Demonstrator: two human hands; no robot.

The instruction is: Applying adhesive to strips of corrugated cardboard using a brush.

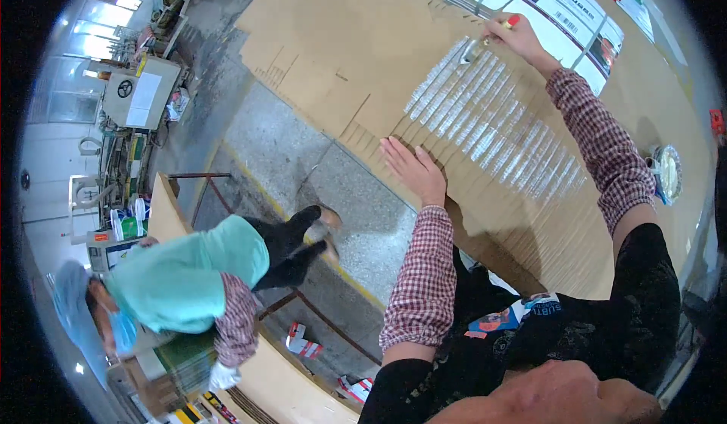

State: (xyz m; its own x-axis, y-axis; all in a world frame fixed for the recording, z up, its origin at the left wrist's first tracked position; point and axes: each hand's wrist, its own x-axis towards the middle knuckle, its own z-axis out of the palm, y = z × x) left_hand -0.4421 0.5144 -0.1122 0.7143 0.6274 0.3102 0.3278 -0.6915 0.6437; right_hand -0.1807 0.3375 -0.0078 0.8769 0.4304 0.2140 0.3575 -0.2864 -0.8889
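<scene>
Many brown cardboard sheets (326, 38) overlap like shingles across a table. A patch of shiny wet strips (492, 113), whitish like glue, runs over their stepped edges. My right hand (522, 39) is closed round a brush (471, 51) with a red handle end, and its bristles rest at the far left of the wet patch. Fingers stretched out, my left hand (416, 170) lies flat on the near left edge of the sheets, holding nothing. Both forearms wear checked sleeves.
A strapped stack of printed white sheets (545, 7) lies beyond my right hand. A clear round container (666, 174) stands by my right elbow. At left, a co-worker in a teal top (189, 272) bends at another table (303, 390). Machinery (140, 95) stands further back.
</scene>
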